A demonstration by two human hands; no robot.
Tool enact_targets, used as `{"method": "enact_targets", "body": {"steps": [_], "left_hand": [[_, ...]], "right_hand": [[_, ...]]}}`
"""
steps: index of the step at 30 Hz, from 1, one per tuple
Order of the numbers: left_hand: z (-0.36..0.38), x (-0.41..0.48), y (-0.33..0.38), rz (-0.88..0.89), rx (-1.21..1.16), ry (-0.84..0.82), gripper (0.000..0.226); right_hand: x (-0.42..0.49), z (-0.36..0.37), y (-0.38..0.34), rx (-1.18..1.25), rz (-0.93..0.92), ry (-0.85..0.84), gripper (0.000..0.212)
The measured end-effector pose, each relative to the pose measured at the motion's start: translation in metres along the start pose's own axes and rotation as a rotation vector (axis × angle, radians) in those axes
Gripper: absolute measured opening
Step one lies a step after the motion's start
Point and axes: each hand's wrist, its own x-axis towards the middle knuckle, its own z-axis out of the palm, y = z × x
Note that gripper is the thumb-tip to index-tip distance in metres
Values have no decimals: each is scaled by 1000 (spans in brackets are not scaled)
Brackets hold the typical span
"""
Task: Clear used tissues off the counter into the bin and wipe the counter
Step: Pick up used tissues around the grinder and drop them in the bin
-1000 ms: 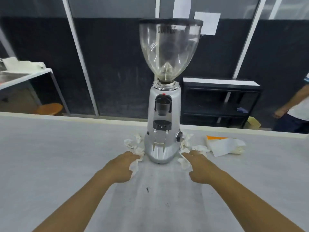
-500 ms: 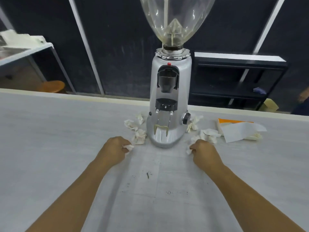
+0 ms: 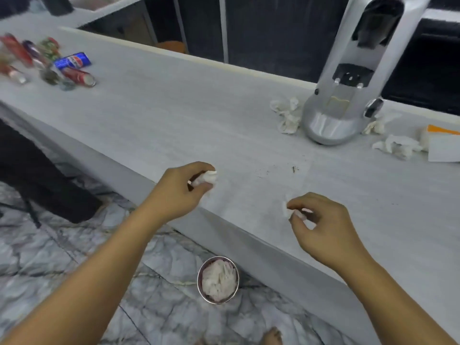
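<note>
My left hand (image 3: 183, 188) is closed on a crumpled white tissue (image 3: 207, 177) above the counter's front edge. My right hand (image 3: 321, 225) pinches another small tissue (image 3: 288, 212) over the grey counter (image 3: 174, 115). Down on the marble floor, below the counter edge, stands a small round metal bin (image 3: 218, 280) with white tissues inside. More crumpled tissues lie around the silver coffee grinder (image 3: 348, 78): a clump at its left (image 3: 286, 114), a piece at its right (image 3: 374, 125) and another further right (image 3: 395, 144). Dark crumbs (image 3: 293, 168) dot the counter.
Several drink cans (image 3: 72, 68) lie at the counter's far left. An orange and white tissue pack (image 3: 441, 140) sits at the right edge. A dark chair or stand (image 3: 42, 185) is on the floor to the left. A bare foot (image 3: 271, 337) shows at the bottom.
Both hands have pulled back from the grinder's base toward the counter's front edge, each holding a tissue. The view has swung down and left, so the bin and cans are now visible.
</note>
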Motion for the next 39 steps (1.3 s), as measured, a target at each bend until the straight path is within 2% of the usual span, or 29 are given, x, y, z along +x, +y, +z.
{"method": "enact_targets", "body": {"steps": [5,8,14,18,22,25,28,31,33,36,39], "left_hand": [[-3,-72,-103,-72,9,-121,40],[18,-96,-188,-135,1,-175,32],[120,-119,-350,-258,-95,-186,27],[224,-123,-458,-333,-90,-125,36],[330,-121,-549,-323,-33,-177,39],[397,-113,-600,-289,46,-182,34],[448,-104,-634,-219,274,-264,33],[472,-101,-648,-145,477,-312,45],[470,-99,-643,-132,532,-301,52],[445,-99,-615,-163,512,-284,60],[396,-102,-567,-203,480,-245,50]], "right_hand": [[-58,100,-13,163,51,-171,36],[-85,178,21,169,122,-191,45],[-120,329,161,6,364,-142,35],[-135,421,276,-95,507,-144,43],[-151,506,383,-222,549,-267,45],[-157,556,451,-318,447,-348,44],[-163,582,503,-559,316,-457,39],[-163,587,524,-813,244,-499,47],[-157,580,520,-834,231,-460,51],[-149,557,493,-807,208,-397,44],[-141,516,444,-702,262,-468,36]]}}
